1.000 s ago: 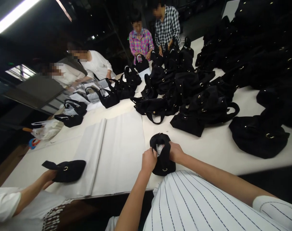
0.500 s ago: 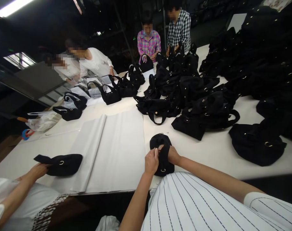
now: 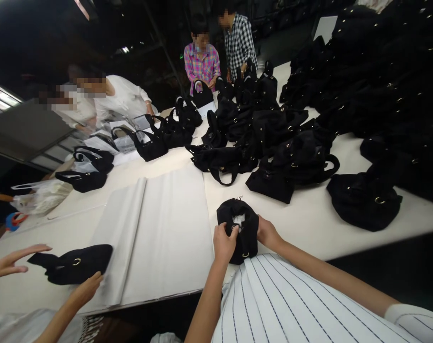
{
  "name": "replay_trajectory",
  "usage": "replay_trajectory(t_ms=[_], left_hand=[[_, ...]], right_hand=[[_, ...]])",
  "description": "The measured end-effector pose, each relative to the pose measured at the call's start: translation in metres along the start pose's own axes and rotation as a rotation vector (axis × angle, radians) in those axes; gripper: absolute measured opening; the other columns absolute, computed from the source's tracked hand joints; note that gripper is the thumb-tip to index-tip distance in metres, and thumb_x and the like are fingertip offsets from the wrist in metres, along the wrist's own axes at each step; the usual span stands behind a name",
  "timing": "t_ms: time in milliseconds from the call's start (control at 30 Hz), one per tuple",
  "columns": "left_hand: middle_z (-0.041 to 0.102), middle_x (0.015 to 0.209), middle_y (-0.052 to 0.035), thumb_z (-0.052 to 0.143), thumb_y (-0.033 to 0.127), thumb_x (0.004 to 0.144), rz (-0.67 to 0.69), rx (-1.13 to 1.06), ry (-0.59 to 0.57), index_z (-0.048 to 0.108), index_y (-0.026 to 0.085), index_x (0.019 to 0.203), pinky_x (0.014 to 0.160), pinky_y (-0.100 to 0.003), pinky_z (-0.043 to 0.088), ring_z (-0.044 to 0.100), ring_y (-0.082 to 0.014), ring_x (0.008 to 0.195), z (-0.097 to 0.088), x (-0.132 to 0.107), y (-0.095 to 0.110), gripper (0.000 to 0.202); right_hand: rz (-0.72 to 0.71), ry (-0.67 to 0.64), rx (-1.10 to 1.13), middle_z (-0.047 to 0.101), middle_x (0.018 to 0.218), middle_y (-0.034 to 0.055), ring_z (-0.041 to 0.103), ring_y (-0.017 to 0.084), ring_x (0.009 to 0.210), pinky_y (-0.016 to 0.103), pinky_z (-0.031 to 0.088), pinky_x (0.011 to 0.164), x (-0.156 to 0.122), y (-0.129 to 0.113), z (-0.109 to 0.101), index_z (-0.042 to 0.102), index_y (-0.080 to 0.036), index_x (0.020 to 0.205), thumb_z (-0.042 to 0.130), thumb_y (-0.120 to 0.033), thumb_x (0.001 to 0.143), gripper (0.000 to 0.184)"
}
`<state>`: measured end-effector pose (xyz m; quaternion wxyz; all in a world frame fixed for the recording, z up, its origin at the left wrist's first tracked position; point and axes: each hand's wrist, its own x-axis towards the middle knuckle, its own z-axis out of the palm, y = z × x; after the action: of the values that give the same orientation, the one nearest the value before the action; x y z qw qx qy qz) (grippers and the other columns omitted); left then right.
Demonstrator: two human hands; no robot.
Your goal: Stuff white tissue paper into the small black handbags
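A small black handbag (image 3: pixel 249 247) with gold-coloured rings stands on the white table close to my body, its mouth facing up and something white showing inside. My left hand (image 3: pixel 225 242) pinches the bag's left edge, thumb over the rim near a gold-coloured fitting. On the opposite side my right hand (image 3: pixel 268 233) grips the outer wall, its fingertips partly hidden by the fabric.
Black handbags (image 3: pixel 221 162) are heaped ahead and to the right. At the left, a co-worker's hands (image 3: pixel 87 288) are at another black bag (image 3: pixel 76 267). White sheeting (image 3: pixel 166 228) covers the table beside me. Several people stand across the table.
The bag's mouth has opened wider, and the strap no longer crosses it. My right hand has shifted to the outer side. The co-worker's second hand has come to the bag at left.
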<state>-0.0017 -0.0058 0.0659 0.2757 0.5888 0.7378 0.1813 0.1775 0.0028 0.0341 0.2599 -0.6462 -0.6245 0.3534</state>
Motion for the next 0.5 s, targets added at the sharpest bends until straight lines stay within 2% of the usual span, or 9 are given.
replay_trajectory(t_ms=[100, 233, 367, 500], left_hand=[[0.061, 0.106, -0.0163, 0.056, 0.050, 0.083, 0.028, 0.072, -0.028, 0.058, 0.008, 0.115, 0.090, -0.038, 0.047, 0.059, -0.0284, 0.103, 0.000, 0.000, 0.013, 0.054], [0.062, 0.099, -0.0138, 0.060, 0.049, 0.081, 0.032, 0.133, -0.052, 0.061, 0.013, 0.102, 0.084, -0.036, 0.048, 0.061, -0.0275, 0.097, 0.002, 0.000, 0.021, 0.042], [0.062, 0.094, -0.0134, 0.061, 0.037, 0.082, 0.009, 0.175, -0.042, 0.059, 0.012, 0.096, 0.079, -0.036, 0.047, 0.062, -0.0271, 0.092, 0.006, 0.003, 0.019, 0.028], [0.062, 0.090, -0.0099, 0.057, 0.029, 0.084, 0.061, 0.198, 0.049, 0.056, 0.015, 0.094, 0.077, -0.034, 0.047, 0.062, -0.0241, 0.088, 0.014, 0.005, 0.009, 0.017]], right_hand=[[-0.083, 0.026, 0.059, 0.065, 0.074, 0.0031, 0.059, 0.020, 0.067, 0.031, 0.045, 0.062, 0.004, 0.001, 0.008, 0.060, -0.020, 0.080, 0.058, -0.028, 0.075, 0.010], [-0.074, 0.075, 0.106, 0.062, 0.066, 0.0016, 0.057, 0.020, 0.064, 0.032, 0.046, 0.062, 0.002, 0.003, 0.019, 0.059, -0.021, 0.076, 0.058, -0.036, 0.077, 0.015], [-0.169, 0.076, 0.097, 0.063, 0.071, 0.0029, 0.056, 0.019, 0.066, 0.032, 0.046, 0.063, -0.001, -0.003, 0.020, 0.059, -0.020, 0.081, 0.055, -0.034, 0.079, 0.014], [-0.216, 0.066, 0.068, 0.063, 0.073, 0.0036, 0.054, 0.018, 0.064, 0.031, 0.045, 0.061, -0.001, -0.013, 0.018, 0.058, -0.020, 0.080, 0.052, -0.032, 0.081, 0.013]])
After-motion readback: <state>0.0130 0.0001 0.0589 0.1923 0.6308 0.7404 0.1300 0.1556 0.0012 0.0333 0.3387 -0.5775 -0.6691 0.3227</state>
